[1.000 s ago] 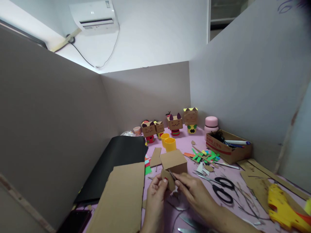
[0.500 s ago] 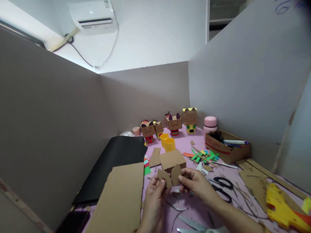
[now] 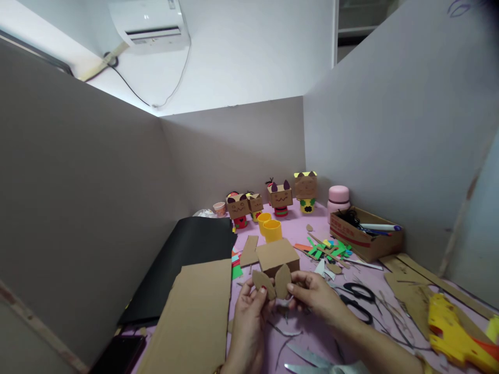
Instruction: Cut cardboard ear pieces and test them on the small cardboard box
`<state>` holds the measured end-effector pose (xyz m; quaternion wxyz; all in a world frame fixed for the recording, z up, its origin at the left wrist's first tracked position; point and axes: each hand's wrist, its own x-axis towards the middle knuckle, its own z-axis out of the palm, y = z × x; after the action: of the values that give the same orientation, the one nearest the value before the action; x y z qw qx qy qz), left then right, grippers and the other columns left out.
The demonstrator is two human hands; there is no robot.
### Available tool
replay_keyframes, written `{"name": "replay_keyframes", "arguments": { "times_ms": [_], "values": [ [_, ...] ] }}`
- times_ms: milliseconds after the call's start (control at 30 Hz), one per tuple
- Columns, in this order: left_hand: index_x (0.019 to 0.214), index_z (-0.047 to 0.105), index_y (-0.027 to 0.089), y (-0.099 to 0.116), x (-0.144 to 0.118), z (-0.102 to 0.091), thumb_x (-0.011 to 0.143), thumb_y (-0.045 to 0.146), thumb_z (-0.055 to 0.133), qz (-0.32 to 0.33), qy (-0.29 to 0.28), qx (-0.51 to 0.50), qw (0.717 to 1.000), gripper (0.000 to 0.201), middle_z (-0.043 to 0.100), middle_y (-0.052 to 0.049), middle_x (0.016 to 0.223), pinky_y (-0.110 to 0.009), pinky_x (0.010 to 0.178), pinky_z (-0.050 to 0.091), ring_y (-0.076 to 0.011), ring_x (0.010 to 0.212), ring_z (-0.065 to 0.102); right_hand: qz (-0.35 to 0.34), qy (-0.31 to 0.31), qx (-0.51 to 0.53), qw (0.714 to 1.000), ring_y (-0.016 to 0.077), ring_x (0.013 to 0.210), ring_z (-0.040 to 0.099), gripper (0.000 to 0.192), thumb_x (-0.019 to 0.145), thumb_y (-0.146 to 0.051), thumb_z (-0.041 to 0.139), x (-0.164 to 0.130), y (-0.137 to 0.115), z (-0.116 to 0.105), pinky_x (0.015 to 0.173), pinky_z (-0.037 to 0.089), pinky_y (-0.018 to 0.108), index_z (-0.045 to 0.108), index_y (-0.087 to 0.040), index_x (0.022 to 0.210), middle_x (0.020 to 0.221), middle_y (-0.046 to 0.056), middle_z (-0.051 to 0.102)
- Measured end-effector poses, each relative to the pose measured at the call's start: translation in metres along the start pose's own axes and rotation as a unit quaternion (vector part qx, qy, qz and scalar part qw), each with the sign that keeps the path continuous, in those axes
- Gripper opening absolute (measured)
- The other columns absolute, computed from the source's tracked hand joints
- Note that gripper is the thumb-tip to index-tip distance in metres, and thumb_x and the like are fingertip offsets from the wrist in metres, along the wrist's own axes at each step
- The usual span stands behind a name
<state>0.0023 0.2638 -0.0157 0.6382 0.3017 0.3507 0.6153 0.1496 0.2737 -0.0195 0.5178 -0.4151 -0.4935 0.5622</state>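
My left hand (image 3: 249, 317) pinches a leaf-shaped cardboard piece (image 3: 262, 280) between thumb and fingers. A second, similar cardboard piece (image 3: 283, 282) is pinched in my right hand (image 3: 312, 296). The two pieces stand side by side, points upward, their lower ends close together. Just behind them lies a small closed cardboard box (image 3: 277, 254). Below my hands, the open blades of a pair of scissors (image 3: 312, 361) rest on the purple table (image 3: 284, 332). Black-handled scissors (image 3: 358, 301) lie right of my right hand.
A large cardboard sheet (image 3: 195, 311) and black sheets (image 3: 187, 249) cover the left. Yellow cups (image 3: 272, 229) and several box-headed figures (image 3: 280, 197) stand behind. Coloured paper scraps (image 3: 331, 250), a box of pens (image 3: 362, 241), a pink bottle (image 3: 338, 200) and a yellow glue gun (image 3: 448, 327) are at right.
Both hands keep their hold on the cardboard pieces, which have barely moved. The whole view has shifted very slightly.
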Motion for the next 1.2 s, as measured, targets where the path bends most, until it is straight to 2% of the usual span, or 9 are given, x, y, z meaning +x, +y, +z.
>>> {"name": "replay_keyframes", "arguments": {
  "times_ms": [233, 467, 700, 867, 933, 1033, 1200],
  "values": [
    [0.104, 0.056, 0.017, 0.003, -0.007, 0.003, 0.062, 0.009, 0.081, -0.012, -0.012, 0.007, 1.0, 0.049, 0.076, -0.007, 0.091, -0.022, 0.065, 0.055, -0.0149, 0.073, 0.071, 0.015, 0.005, 0.016, 1.0, 0.0093, 0.043, 0.055, 0.038, 0.059, -0.046, 0.075, 0.0, 0.005, -0.001, 0.042, 0.036, 0.019, 0.068, -0.014, 0.077, 0.057, -0.002, 0.063],
    [0.096, 0.063, 0.016, -0.003, -0.007, 0.002, 0.053, 0.007, 0.085, -0.012, -0.03, 0.01, 0.999, 0.049, 0.077, -0.01, 0.091, -0.026, 0.073, 0.054, -0.0234, 0.085, 0.072, 0.029, 0.001, 0.035, 0.999, 0.0096, 0.045, 0.056, 0.038, 0.056, -0.043, 0.079, -0.003, 0.006, -0.003, 0.042, 0.036, 0.019, 0.067, -0.014, 0.077, 0.06, 0.0, 0.066],
    [0.087, 0.063, 0.015, -0.015, 0.002, -0.008, 0.049, 0.011, 0.089, -0.02, -0.031, 0.005, 0.999, 0.046, 0.077, -0.01, 0.081, -0.027, 0.067, 0.054, -0.0218, 0.072, 0.072, 0.04, -0.01, 0.047, 0.998, 0.0102, 0.044, 0.058, 0.036, 0.056, -0.04, 0.081, -0.003, 0.01, -0.003, 0.041, 0.035, 0.019, 0.065, -0.014, 0.076, 0.061, 0.002, 0.069],
    [0.084, 0.064, 0.014, -0.023, 0.009, -0.011, 0.037, 0.014, 0.093, -0.031, -0.01, -0.006, 0.999, 0.055, 0.077, -0.01, 0.076, -0.027, 0.061, 0.054, -0.0222, 0.066, 0.072, 0.03, -0.009, 0.058, 0.998, 0.0075, 0.041, 0.055, 0.038, 0.055, -0.041, 0.083, -0.002, 0.008, -0.006, 0.042, 0.035, 0.018, 0.066, -0.014, 0.075, 0.062, -0.001, 0.069],
    [0.087, 0.064, 0.014, -0.023, 0.007, -0.01, 0.041, 0.011, 0.091, -0.041, -0.007, -0.009, 0.999, 0.053, 0.077, -0.011, 0.08, -0.026, 0.062, 0.055, -0.0219, 0.068, 0.073, 0.029, -0.006, 0.058, 0.998, 0.0077, 0.041, 0.055, 0.037, 0.055, -0.041, 0.083, -0.002, 0.008, -0.007, 0.041, 0.034, 0.018, 0.066, -0.014, 0.073, 0.059, -0.001, 0.069],
    [0.094, 0.063, 0.013, -0.018, 0.001, -0.007, 0.055, 0.002, 0.083, -0.067, 0.004, -0.012, 0.998, 0.045, 0.077, -0.011, 0.087, -0.02, 0.062, 0.055, -0.0161, 0.069, 0.072, 0.032, -0.002, 0.057, 0.998, 0.008, 0.042, 0.056, 0.036, 0.056, -0.04, 0.083, -0.002, 0.009, -0.008, 0.04, 0.033, 0.017, 0.066, -0.013, 0.073, 0.057, 0.001, 0.069],
    [0.11, 0.057, 0.014, -0.006, -0.009, 0.003, 0.072, -0.01, 0.058, -0.097, 0.02, -0.012, 0.995, 0.045, 0.075, -0.009, 0.089, -0.019, 0.062, 0.056, -0.0119, 0.067, 0.07, 0.038, 0.012, 0.061, 0.997, 0.0083, 0.041, 0.057, 0.037, 0.056, -0.039, 0.082, -0.002, 0.01, -0.009, 0.039, 0.034, 0.017, 0.065, -0.013, 0.073, 0.059, 0.002, 0.07]
  ]
}}
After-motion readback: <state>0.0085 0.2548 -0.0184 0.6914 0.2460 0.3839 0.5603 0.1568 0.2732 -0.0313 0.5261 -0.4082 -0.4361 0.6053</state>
